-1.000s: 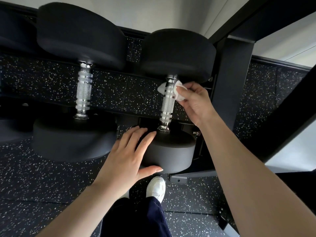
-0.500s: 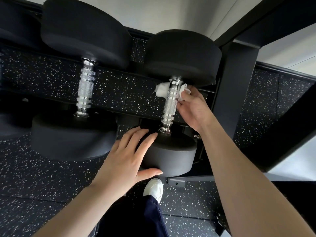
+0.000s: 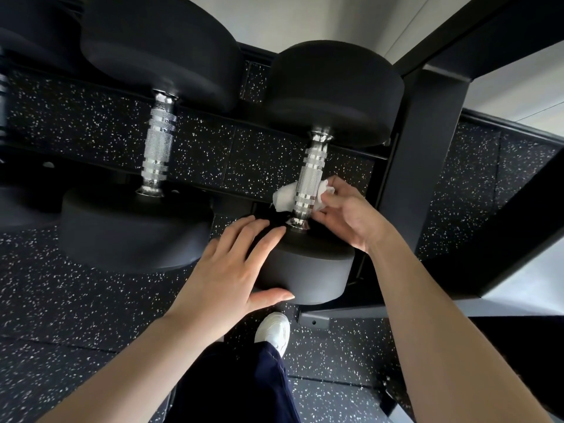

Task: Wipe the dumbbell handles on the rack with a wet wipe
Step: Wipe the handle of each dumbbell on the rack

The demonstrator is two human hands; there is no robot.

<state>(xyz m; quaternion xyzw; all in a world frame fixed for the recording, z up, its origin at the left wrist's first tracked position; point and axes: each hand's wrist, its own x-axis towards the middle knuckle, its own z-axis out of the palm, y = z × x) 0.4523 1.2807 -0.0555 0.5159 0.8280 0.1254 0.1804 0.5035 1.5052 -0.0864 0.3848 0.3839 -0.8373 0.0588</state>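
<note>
wipe (image 3: 282, 197) wrapped round the lower end of the right dumbbell's handle (image 3: 309, 175), white folds poking out both sides of the chrome. right hand (image 3: 348, 215) has its grip pinching that wet wipe against the handle, just above the near weight head (image 3: 308, 270). left hand (image 3: 225, 273) lies flat and relaxed on that same head, fingers straight, thumb under the rim, grasping nothing. left dumbbell's handle (image 3: 158, 145) sits bare beside it on the rack (image 3: 424, 154). white shoe (image 3: 273, 331) on the speckled floor (image 3: 61, 300) below.
</note>
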